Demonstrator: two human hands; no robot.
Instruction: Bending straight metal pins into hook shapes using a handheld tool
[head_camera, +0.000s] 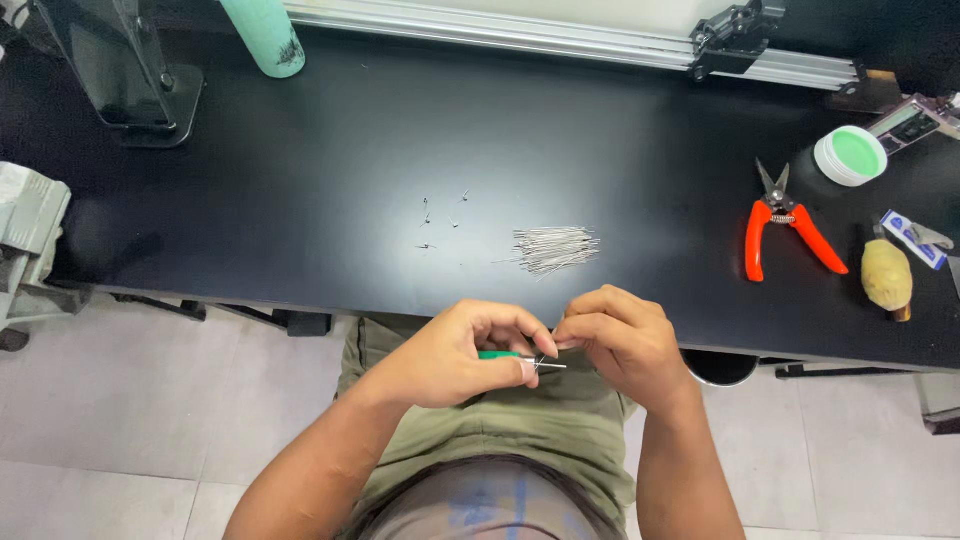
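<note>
Head view: a green-handled tool (500, 355) with a thin metal tip is gripped by the left hand (450, 355) over the lap, while a small wire (545, 362) at that tip is pinched by the right hand (618, 335).

Black matte tabletop (300, 200). Bearing: heap of thin metal pins (553, 248); few scattered bent pins (440, 215); orange-handled snips (783, 228); round white tin with green lid (850, 155); mint-green cylindrical bottle (263, 35); black stand base (130, 85).
</note>
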